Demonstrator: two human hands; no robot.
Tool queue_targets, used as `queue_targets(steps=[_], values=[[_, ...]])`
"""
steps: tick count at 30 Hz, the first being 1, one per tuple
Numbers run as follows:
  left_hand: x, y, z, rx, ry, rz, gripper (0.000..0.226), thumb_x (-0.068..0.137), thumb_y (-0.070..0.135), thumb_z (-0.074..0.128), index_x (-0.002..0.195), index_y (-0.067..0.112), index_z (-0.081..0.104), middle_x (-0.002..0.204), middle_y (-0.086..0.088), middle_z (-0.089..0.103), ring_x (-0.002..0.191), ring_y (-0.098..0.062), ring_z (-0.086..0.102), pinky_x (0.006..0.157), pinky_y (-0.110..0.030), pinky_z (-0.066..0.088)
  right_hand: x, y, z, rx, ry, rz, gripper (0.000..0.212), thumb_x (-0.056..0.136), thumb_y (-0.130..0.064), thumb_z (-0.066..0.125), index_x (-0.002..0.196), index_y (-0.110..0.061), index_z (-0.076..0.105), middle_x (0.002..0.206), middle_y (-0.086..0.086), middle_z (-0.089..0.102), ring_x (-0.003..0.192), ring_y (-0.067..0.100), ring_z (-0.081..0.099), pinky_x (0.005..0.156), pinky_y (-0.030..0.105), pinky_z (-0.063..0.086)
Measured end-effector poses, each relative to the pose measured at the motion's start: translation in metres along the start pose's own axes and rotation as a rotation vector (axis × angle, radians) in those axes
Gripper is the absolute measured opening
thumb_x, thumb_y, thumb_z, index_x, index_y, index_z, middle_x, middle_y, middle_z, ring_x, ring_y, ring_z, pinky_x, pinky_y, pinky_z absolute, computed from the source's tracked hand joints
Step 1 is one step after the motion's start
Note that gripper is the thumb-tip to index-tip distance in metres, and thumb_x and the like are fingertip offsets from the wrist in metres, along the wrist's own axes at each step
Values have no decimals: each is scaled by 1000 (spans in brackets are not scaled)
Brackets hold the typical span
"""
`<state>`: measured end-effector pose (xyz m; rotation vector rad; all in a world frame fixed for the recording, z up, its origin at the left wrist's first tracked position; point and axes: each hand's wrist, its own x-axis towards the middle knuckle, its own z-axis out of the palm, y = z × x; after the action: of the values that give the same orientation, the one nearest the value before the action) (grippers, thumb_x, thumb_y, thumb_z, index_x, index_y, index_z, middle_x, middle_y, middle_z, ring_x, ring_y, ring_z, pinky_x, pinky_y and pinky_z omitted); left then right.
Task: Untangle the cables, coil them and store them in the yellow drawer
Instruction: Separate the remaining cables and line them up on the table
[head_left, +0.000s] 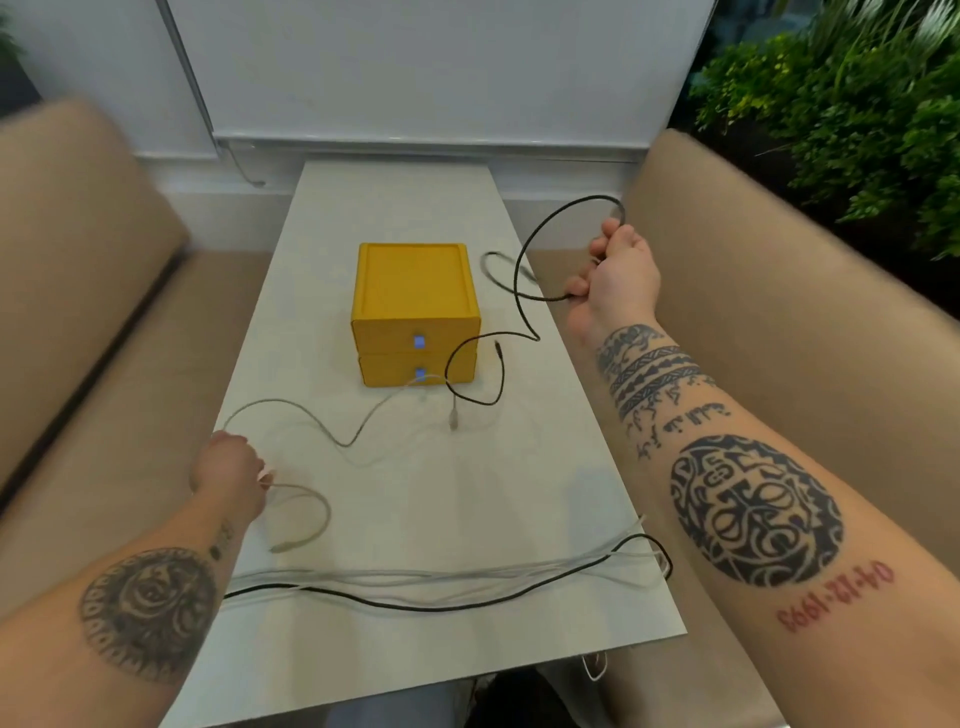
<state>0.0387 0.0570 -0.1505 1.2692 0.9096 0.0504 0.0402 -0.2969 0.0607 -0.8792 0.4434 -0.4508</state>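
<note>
Over at centre right my right hand (615, 275) grips the black cable (543, 298), which runs down-left past the yellow drawer (415, 332) toward my left hand (228, 467), pinching the grey cable (280, 400).

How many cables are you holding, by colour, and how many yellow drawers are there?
Held black cable: 1
Held grey cable: 1
Closed yellow drawers: 2
Total: 4

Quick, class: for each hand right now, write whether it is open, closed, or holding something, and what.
Left hand: closed, pinching the grey cable.
Right hand: closed, holding the black cable.
</note>
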Motion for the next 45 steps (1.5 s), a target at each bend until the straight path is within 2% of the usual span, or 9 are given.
queue_targets(steps=[4,7,9,14,19,24,30,37,45], values=[[-6,6,3,97,17,20,24,103,16,33,89,21,52,91,-4,52,66,-15,49,71,-36,47,1,4,-4,-57,-34,27,27,108,-29,37,97,-17,58,67,-6,47,41,6,27,40,21,24],[-7,9,8,238,-41,100,29,105,15,30,82,21,47,99,-8,58,71,-18,49,88,-36,47,-2,6,-6,-61,-61,21,27,108,-29,37,98,-17,59,66,-6,47,42,5,26,40,21,23],[2,8,8,371,-59,56,23,104,7,32,94,5,53,130,-24,53,89,-28,52,93,-24,45,-5,0,-5,-48,-73,12,27,109,-29,37,97,-17,58,67,-6,48,43,5,26,40,20,22],[-48,-1,42,671,151,444,43,100,15,39,141,4,45,154,-17,35,142,-36,30,114,-49,28,-18,-2,-1,-4,-144,81,26,109,-28,37,99,-15,57,67,-5,47,45,6,26,40,19,22],[-116,-44,110,824,-481,941,44,99,27,56,140,12,52,148,-9,48,140,-28,36,113,-37,30,-24,15,1,20,-165,150,26,109,-27,37,97,-15,56,66,-5,46,44,6,26,38,18,24],[-123,-62,162,1151,-318,1008,62,102,34,45,156,15,20,164,-4,20,150,-27,16,118,-50,19,-15,21,-9,0,-141,181,28,109,-28,37,95,-16,58,64,-6,46,43,6,25,37,18,23],[-85,-52,170,1324,-315,817,51,103,36,39,151,20,27,140,-8,49,129,-31,38,97,-48,35,1,20,-27,-11,-136,227,28,108,-28,39,92,-17,59,64,-6,46,42,6,24,37,17,20],[-77,-41,185,753,-507,557,30,105,30,38,103,18,65,95,-9,63,97,-31,58,70,-35,39,17,50,-56,-299,-115,297,24,107,-25,40,94,-16,58,69,-5,46,43,5,27,38,18,20],[-108,26,178,62,-677,492,30,108,25,42,86,21,62,70,6,54,59,-13,46,60,-29,38,11,96,-71,-549,-69,292,24,105,-27,43,93,-17,61,72,-4,50,48,10,29,45,25,24]])
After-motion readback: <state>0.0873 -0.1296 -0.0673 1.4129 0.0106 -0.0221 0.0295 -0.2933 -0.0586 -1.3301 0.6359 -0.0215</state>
